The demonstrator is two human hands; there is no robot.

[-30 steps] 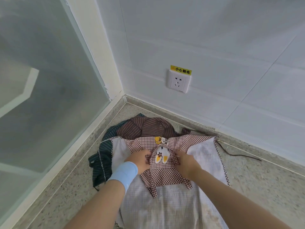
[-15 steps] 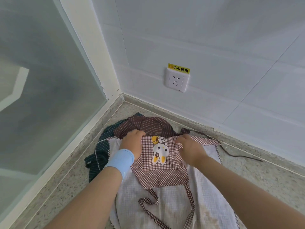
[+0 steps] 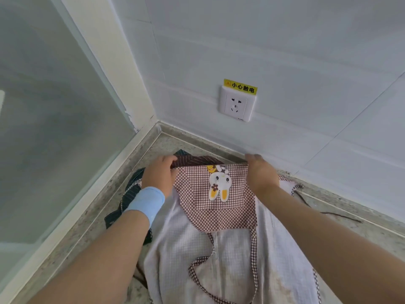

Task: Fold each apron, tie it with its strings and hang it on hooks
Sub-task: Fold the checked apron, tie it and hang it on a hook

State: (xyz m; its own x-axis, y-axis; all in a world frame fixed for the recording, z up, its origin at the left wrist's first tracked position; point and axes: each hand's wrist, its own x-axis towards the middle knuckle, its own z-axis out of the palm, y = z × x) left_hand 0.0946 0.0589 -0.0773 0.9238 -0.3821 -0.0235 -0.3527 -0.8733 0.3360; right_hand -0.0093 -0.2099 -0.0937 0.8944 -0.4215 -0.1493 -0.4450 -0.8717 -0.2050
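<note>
On a speckled stone counter (image 3: pixel 94 216), a brown-checked apron (image 3: pixel 219 216) lies lining-up, its neck strap (image 3: pixel 254 260) looping nearest the camera. The bib, bearing a cartoon rabbit patch (image 3: pixel 219 185), is folded back. The left hand (image 3: pixel 158 174) and right hand (image 3: pixel 260 172) each pinch an end of the far fold with curled fingers. The thin cloth looks light, limp and quick to slip, best held at its corners. Beyond lie striped aprons (image 3: pixel 197 160). A wall socket (image 3: pixel 236 105) carries a yellow label (image 3: pixel 240 86) reading 小心触电.
</note>
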